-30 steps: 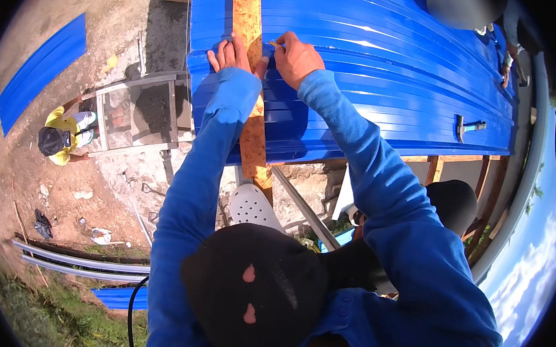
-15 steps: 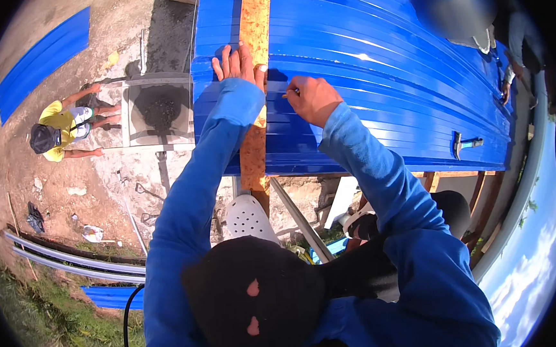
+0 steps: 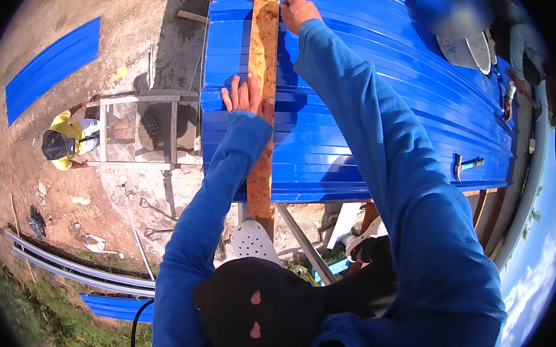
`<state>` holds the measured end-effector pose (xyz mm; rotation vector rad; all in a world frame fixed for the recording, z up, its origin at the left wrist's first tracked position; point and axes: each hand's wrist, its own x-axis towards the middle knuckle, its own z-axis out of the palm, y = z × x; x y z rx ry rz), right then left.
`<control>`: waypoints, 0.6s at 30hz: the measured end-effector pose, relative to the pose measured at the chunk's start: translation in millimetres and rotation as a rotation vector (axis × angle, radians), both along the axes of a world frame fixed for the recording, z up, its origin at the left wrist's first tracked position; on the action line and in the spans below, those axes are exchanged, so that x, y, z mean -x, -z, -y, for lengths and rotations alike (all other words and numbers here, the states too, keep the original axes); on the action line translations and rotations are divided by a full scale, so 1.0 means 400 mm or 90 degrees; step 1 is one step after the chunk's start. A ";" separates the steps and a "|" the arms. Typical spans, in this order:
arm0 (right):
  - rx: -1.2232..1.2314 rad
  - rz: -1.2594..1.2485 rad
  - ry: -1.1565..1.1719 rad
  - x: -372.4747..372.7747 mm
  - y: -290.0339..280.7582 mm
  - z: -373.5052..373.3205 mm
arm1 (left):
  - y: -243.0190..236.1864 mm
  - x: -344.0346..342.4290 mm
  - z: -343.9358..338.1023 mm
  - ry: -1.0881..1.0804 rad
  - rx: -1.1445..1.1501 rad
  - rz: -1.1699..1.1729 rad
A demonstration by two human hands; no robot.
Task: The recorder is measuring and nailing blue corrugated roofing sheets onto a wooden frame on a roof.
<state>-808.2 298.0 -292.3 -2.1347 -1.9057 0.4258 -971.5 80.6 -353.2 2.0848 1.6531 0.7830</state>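
Ribbed blue roofing sheets (image 3: 454,109) spread across the middle and right, partly hidden by the person's right sleeve. Well to the left, a loose blue sheet (image 3: 55,70) lies on the ground. Metal rails (image 3: 81,264) lie at the near left. A long wooden board (image 3: 266,52) crosses the left part of the roofing from far to near. A co-worker in yellow (image 3: 64,133) stands at the left, holding a mesh frame (image 3: 175,132); another co-worker (image 3: 524,53) is at the far right, partly behind a blurred patch. The person's black-clothed knee (image 3: 255,307) blocks the near middle, just in front of a white clog (image 3: 253,239). The left hand (image 3: 247,97) rests with fingers spread at the board's left side, its thumb across the wood. Farther off, the right hand (image 3: 299,14) is beside the board's right edge, fingers curled; I cannot tell whether they pinch anything. A hammer (image 3: 466,165) lies on the roofing at the right, well apart from both hands.
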 end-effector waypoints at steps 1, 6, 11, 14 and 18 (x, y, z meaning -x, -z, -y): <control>0.004 -0.003 -0.003 0.009 -0.017 0.020 | 0.003 0.008 0.001 -0.003 0.004 -0.003; 0.108 0.108 -0.189 0.014 -0.080 0.199 | 0.024 0.020 0.005 -0.012 -0.022 0.025; 0.070 0.000 -0.100 -0.015 -0.075 0.230 | 0.019 0.007 0.005 0.002 -0.018 0.039; 0.010 -0.067 -0.040 -0.033 -0.081 0.160 | 0.003 0.005 0.002 -0.003 -0.022 0.048; -0.013 -0.125 0.016 -0.040 -0.034 0.022 | 0.024 0.023 0.004 -0.014 -0.014 0.014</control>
